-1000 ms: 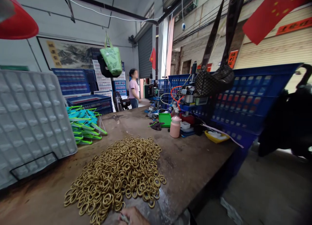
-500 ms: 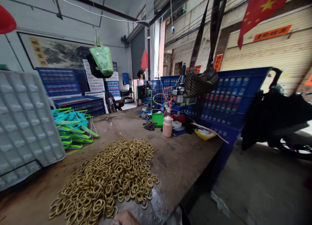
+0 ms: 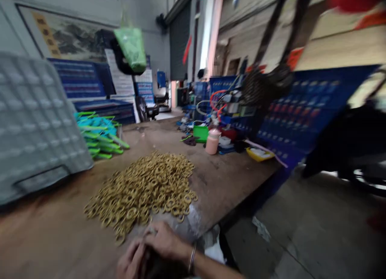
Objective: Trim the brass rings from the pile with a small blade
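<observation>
A large heap of brass-coloured rings point(image 3: 153, 186) lies spread on the brown tabletop. Just in front of its near edge, my right hand point(image 3: 164, 239) has its fingers curled, with a bracelet on the wrist. My left hand point(image 3: 132, 259) is close against it at the bottom of the view, fingers bent and drawn together. Both hands are slightly blurred. Anything between the fingers is hidden. A small pale spot shows at the right fingers, too unclear to name.
At left stands a grey ribbed panel point(image 3: 36, 126), beside green and turquoise plastic pieces point(image 3: 101, 134). A pink bottle point(image 3: 212, 142), a green tray point(image 3: 200, 134) and a yellow dish point(image 3: 259, 154) sit farther back. The table point(image 3: 235, 186) drops off at right; blue crates point(image 3: 301, 110) stand beyond.
My view has tilted down. Both hands now show at the bottom, where only part of one hand was visible before. The heap appears higher in the picture.
</observation>
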The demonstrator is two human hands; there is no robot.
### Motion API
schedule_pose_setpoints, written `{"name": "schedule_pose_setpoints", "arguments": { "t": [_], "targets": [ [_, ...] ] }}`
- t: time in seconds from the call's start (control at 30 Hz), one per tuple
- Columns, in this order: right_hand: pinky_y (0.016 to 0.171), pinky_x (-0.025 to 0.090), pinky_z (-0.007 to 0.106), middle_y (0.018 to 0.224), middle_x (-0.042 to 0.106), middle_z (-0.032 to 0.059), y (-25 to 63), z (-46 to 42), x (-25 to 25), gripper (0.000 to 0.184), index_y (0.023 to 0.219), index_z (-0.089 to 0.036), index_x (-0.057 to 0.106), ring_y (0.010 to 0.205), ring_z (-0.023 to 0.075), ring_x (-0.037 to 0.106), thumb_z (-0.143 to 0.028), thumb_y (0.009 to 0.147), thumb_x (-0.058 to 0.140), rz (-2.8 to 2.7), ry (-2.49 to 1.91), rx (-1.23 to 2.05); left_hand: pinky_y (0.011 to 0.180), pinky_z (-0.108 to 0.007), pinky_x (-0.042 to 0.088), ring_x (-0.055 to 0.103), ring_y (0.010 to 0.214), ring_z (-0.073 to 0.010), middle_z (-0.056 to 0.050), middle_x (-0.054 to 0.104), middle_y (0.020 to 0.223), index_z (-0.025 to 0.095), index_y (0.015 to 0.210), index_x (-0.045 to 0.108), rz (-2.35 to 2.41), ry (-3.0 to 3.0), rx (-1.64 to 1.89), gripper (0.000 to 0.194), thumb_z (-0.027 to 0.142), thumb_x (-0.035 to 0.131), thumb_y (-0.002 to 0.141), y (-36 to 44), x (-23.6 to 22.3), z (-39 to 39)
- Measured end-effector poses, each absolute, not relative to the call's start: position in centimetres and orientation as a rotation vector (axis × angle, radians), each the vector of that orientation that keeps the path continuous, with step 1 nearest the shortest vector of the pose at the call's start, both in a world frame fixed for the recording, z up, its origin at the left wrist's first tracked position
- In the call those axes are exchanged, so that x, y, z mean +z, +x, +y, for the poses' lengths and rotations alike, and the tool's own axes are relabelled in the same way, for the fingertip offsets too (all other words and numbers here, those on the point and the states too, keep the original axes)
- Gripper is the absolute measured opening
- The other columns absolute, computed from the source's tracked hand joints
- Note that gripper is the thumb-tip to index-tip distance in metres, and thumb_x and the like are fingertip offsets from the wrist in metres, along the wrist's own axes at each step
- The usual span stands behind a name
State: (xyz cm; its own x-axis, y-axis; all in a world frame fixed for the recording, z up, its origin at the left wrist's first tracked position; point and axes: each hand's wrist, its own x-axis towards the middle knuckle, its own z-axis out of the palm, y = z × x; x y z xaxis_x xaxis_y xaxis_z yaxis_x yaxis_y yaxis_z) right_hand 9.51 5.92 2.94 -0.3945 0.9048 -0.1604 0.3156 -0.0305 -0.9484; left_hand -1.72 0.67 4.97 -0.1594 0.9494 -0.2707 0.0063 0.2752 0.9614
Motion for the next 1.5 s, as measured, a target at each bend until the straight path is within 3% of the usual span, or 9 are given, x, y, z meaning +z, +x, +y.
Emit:
{"name": "schedule_pose_setpoints", "arguments": {
  "t": [0.07,0.1,0.2,0.37,0.57,0.7,1.5],
  "targets": [
    [0.054,0.037,0.017,0.062,0.057,-0.0034,9.9,5.6,4.2,0.017,0.076,-0.014,0.065,0.059,0.0094,0.050,-0.016,0.071,0.049,-1.727,-1.244,1.456,0.042,-0.021,0.036,0.045,0.042,-0.0090,0.004,0.050,0.048,0.018,0.064,0.057,1.466,0.914,1.065,0.039,0.057,0.065,0.063,-2.0,4.8,0.0],
    [0.055,0.037,0.018,0.061,0.056,-0.0035,10.0,5.5,4.7,0.017,0.077,-0.013,0.064,0.059,0.0095,0.050,-0.016,0.072,0.048,-1.741,-1.207,1.488,0.038,-0.019,0.031,0.038,0.038,-0.0071,0.006,0.045,0.044,0.018,0.065,0.055,1.432,0.951,1.061,0.041,0.058,0.058,0.069,-2.1,4.6,-0.3],
    [0.057,0.038,0.018,0.058,0.054,-0.0037,10.1,5.6,5.3,0.016,0.073,-0.013,0.061,0.058,0.0091,0.049,-0.019,0.077,0.046,-1.747,-1.115,1.474,0.036,-0.017,0.027,0.033,0.035,-0.0055,0.009,0.039,0.042,0.018,0.070,0.051,1.365,0.927,1.085,0.039,0.056,0.052,0.074,-2.2,4.1,-0.7],
    [0.056,0.037,0.018,0.059,0.053,-0.0035,10.4,5.5,5.2,0.018,0.072,-0.014,0.058,0.057,0.0089,0.047,-0.018,0.080,0.043,-1.850,-1.114,1.409,0.036,-0.016,0.028,0.035,0.036,-0.0048,0.008,0.044,0.047,0.018,0.074,0.049,1.245,0.872,1.140,0.032,0.050,0.051,0.079,-2.1,3.3,-1.2],
    [0.057,0.031,0.022,0.064,0.055,-0.0005,11.2,4.9,4.7,0.015,0.075,-0.016,0.058,0.059,0.0115,0.046,-0.011,0.078,0.043,-2.281,-1.135,0.852,0.035,-0.016,0.026,0.032,0.034,-0.0039,0.010,0.041,0.045,0.018,0.072,0.046,1.218,0.842,1.167,0.033,0.050,0.053,0.078,-2.2,3.5,-1.3],
    [0.060,0.030,0.023,0.072,0.059,0.0018,11.6,4.2,4.8,0.023,0.083,-0.017,0.058,0.065,0.0135,0.048,-0.006,0.070,0.043,-2.479,-1.081,0.678,0.036,-0.016,0.027,0.033,0.035,-0.0036,0.009,0.042,0.047,0.018,0.072,0.045,1.261,0.860,1.189,0.035,0.052,0.055,0.075,-2.1,4.2,-1.3],
    [0.058,0.027,0.026,0.086,0.064,0.0052,11.1,4.0,5.1,0.026,0.093,-0.017,0.059,0.069,0.0155,0.054,-0.010,0.078,0.040,-2.604,-1.228,0.529,0.037,-0.016,0.028,0.035,0.035,-0.0044,0.009,0.043,0.045,0.018,0.075,0.046,1.281,0.931,1.170,0.037,0.054,0.054,0.075,-2.4,4.5,-1.4]
  ]
}}
